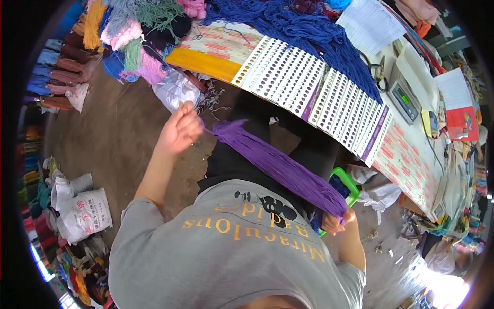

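A long purple skein of yarn (278,162) stretches slantwise across my lap. Its lower right end is gripped in my right hand (339,221), fingers wrapped round it. My left hand (181,130) is raised at the other end, fingers pinched together, with a thin purple strand running from it to the skein's loose upper end. Beyond the skein, on the table (409,157), lie white shade cards (280,74) dotted with rows of small colour samples. A large heap of dark blue yarn (309,23) rests along their far edge.
Mixed coloured yarn (136,41) hangs over the table's left end. Black-handled scissors (382,77), a digital scale (404,98) and a red-and-white booklet (460,116) lie to the right. A green basket (351,186) stands by my right hand; a white sack (85,213) sits at left.
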`<action>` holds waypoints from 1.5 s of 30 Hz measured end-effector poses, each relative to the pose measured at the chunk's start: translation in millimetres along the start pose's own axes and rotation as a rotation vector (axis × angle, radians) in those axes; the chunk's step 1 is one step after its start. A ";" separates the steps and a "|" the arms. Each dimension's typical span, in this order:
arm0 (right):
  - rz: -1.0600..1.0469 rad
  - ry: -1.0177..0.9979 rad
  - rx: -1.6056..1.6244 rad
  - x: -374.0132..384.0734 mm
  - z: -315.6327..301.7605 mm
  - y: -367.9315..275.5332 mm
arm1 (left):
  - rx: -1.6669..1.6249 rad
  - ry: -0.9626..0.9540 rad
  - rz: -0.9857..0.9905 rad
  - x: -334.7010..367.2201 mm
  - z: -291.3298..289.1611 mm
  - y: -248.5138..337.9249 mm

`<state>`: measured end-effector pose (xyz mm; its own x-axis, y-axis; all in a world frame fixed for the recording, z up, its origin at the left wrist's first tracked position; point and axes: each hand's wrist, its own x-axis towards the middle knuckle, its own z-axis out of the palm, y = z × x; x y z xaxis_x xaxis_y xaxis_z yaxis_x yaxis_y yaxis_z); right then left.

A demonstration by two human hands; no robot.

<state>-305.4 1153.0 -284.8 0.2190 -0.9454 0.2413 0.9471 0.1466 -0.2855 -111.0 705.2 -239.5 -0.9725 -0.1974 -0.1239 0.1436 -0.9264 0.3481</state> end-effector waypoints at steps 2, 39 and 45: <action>0.020 0.018 0.027 0.4 11.5 -3.9 | 0.300 0.314 0.087 0.0 -38.0 6.4; -1.065 0.083 -0.167 -23.8 85.6 -13.2 | -0.331 0.343 -0.079 14.3 -129.8 26.5; -1.140 0.125 -0.133 -36.6 97.9 -9.7 | 1.241 0.847 0.176 50.9 -177.7 93.9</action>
<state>-299.6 1214.6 -200.1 -0.7793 -0.5321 0.3309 0.5460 -0.8358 -0.0582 -114.4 551.2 -378.2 -0.5077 -0.7954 -0.3310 -0.4190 -0.1078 0.9016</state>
